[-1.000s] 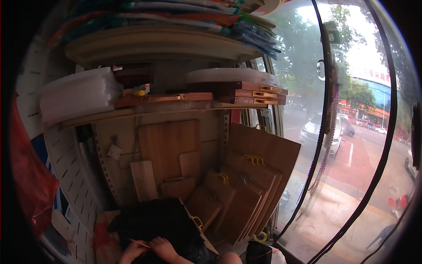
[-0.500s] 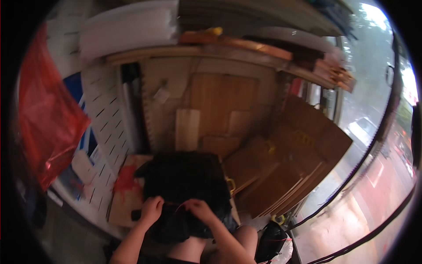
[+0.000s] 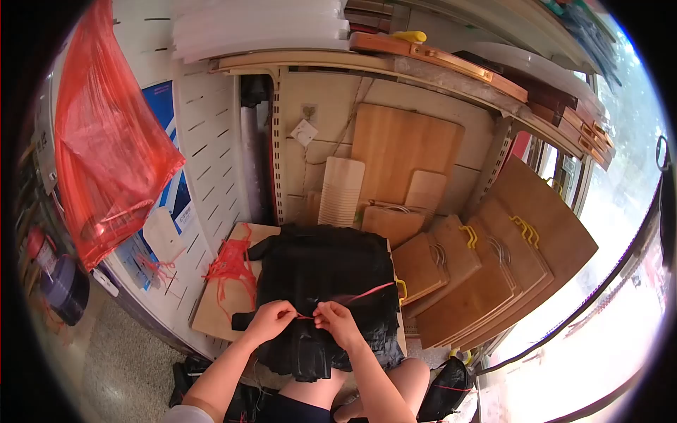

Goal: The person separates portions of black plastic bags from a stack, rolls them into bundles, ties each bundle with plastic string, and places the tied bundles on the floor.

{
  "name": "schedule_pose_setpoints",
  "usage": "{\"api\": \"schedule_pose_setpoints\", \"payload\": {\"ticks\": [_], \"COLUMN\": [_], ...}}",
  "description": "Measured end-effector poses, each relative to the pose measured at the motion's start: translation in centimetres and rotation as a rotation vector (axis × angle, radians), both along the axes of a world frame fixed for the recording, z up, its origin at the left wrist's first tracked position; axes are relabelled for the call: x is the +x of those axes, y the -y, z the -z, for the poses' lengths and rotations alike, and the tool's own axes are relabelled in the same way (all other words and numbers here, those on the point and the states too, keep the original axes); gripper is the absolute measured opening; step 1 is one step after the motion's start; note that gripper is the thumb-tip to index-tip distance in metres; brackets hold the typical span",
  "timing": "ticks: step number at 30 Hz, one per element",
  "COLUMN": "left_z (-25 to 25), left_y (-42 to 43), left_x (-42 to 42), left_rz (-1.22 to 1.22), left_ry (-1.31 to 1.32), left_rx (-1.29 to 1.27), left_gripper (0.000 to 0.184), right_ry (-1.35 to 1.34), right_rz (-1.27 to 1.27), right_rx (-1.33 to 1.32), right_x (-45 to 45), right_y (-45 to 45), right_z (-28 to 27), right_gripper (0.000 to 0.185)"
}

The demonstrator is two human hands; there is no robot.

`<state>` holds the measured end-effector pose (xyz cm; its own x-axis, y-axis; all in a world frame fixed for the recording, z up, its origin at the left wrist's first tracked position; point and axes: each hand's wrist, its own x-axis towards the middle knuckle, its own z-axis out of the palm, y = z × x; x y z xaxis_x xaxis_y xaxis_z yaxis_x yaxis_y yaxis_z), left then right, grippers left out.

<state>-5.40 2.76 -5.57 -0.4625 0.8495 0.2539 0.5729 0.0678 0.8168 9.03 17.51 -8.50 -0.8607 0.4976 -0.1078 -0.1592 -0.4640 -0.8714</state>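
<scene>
A stack of flat black plastic bags lies on a wooden board in front of my knees. Over its near part, my left hand pinches one end of a thin red string. My right hand pinches the string close by, and the string's loose tail sticks out to the upper right. Both hands sit just above the black plastic, a short gap apart. A tangle of red plastic strings rests on the board left of the stack.
Wooden cutting boards with yellow handles lean at the right. A red plastic bag hangs at the left beside a slotted white panel. A loaded shelf crosses above. A black bag is on the floor.
My hands have drawn nearer each other along the string, and its tail now points up to the right. The camera view has shifted, and the picture is sharper.
</scene>
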Motion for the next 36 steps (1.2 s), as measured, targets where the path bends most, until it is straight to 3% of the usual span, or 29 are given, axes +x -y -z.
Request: {"api": "schedule_pose_setpoints", "payload": {"ticks": [2,5,8,11,14,17,21,24,25,27,30,33,36], "left_z": [-0.1,-1.5,-2.2,-2.1,-1.5,-0.7,-1.6,-4.0,-4.1,-5.8,-3.2,-0.2,-0.1], "left_y": [-0.5,-1.0,-1.5,-2.3,-2.7,-2.3,-1.2,0.3,0.7,1.1,-0.6,-1.9,-2.3], "left_x": [0.1,0.6,1.0,0.6,-1.3,-2.4,-2.2,-1.0,-1.2,-1.4,-1.2,-1.0,-0.1], "left_rz": [0.069,0.066,0.161,0.285,0.324,0.422,0.247,0.344,0.523,0.623,0.314,0.344,0.293], "left_ry": [0.148,-0.064,-0.101,0.104,0.330,0.000,-0.383,-0.093,0.055,0.172,0.213,-0.103,-0.113], "left_rx": [0.060,0.053,0.091,-0.024,-0.132,-0.109,-0.249,-0.305,-0.260,-0.464,-0.177,-0.044,-0.067], "left_gripper": [0.007,0.007,0.007,0.014,0.017,0.019,0.016,0.014,0.015,0.017,0.016,0.016,0.015], "right_ry": [0.020,0.015,0.023,0.144,0.086,-0.019,-0.005,0.008,0.018,0.028,0.030,0.031,0.055], "right_rz": [-0.041,-0.068,-0.072,-0.011,-0.011,-0.025,-0.013,-0.067,-0.091,-0.129,-0.155,-0.138,-0.054], "right_rx": [0.096,0.252,0.488,0.537,0.443,0.336,0.134,0.068,0.061,0.059,0.095,0.203,0.431], "right_x": [-0.3,-0.8,-1.2,-0.9,-0.4,-0.3,0.0,0.1,0.2,0.4,0.4,0.3,-0.2], "right_y": [0.7,1.2,1.9,1.8,2.0,1.6,1.2,0.5,0.4,0.1,-0.2,-0.1,0.7], "right_z": [-0.2,0.4,1.3,1.5,0.5,1.3,1.0,0.9,0.7,0.6,0.8,0.8,1.5], "right_gripper": [0.014,0.016,0.017,0.017,0.019,0.022,0.023,0.022,0.021,0.018,0.012,0.008,0.009]}}
